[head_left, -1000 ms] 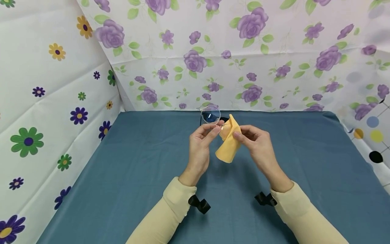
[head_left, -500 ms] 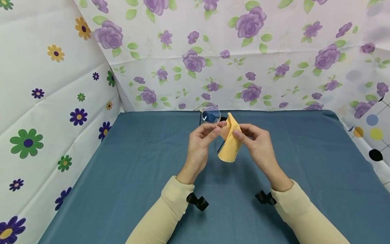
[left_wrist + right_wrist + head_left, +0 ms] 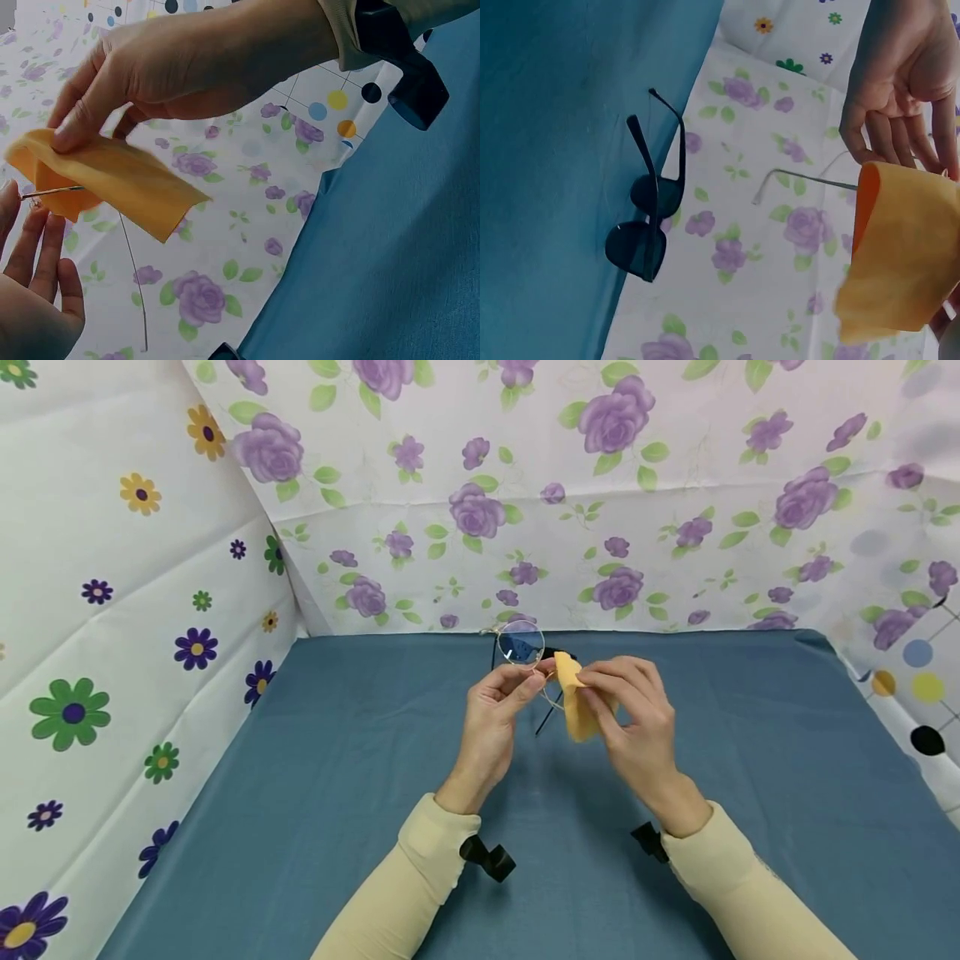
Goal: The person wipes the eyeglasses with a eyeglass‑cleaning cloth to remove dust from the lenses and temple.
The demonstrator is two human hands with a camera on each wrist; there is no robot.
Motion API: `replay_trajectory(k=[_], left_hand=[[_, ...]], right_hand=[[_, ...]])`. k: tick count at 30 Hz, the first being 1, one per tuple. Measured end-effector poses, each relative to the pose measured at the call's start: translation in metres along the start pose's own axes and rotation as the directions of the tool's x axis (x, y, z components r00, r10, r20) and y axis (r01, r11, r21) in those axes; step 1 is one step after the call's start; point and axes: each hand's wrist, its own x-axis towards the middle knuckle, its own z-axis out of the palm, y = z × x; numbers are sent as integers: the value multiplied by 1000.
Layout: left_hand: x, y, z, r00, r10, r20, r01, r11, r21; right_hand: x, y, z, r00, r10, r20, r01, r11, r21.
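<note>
A pair of thin-rimmed clear glasses is held up over the table's far part, one round lens showing. My left hand pinches the glasses near the bridge between thumb and fingers. In my right hand a yellow cloth is pinched at the glasses' other lens, which it partly covers. In the left wrist view the cloth drapes over the frame under the right hand's thumb. The right wrist view shows a thin temple arm sticking out from behind the cloth.
Black sunglasses lie with arms unfolded at the far edge of the table, partly hidden behind the hands in the head view. A blue cloth covers the table. Flowered sheets hang behind and at the sides.
My right hand has shifted its fingers on the yellow cloth, which is now bunched and moved slightly right, baring more of the second rim. The left hand has barely moved.
</note>
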Motion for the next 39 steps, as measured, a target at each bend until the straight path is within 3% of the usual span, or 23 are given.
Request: replay_trajectory(k=[7, 12, 20, 29, 35, 39], left_hand=[[-1, 0, 4, 1000, 4, -19, -5, 999, -54], [-1, 0, 5, 999, -10, -52, 8, 999, -46], [1, 1, 4, 996, 9, -83, -12, 999, -39], [5, 6, -3, 996, 80, -26, -81, 994, -72], [5, 8, -5, 998, 64, -18, -65, 996, -68], [4, 6, -3, 999, 36, -41, -38, 998, -49]], right_hand=[[-2, -5, 4, 977, -208, 41, 210, 977, -43], [-3, -4, 4, 963, -258, 80, 264, 962, -66], [-1, -1, 0, 946, -283, 161, 294, 954, -49], [1, 6, -3, 937, -296, 185, 305, 952, -21], [1, 9, -5, 951, -265, 160, 274, 961, -33], [2, 6, -3, 944, -292, 155, 299, 954, -25]])
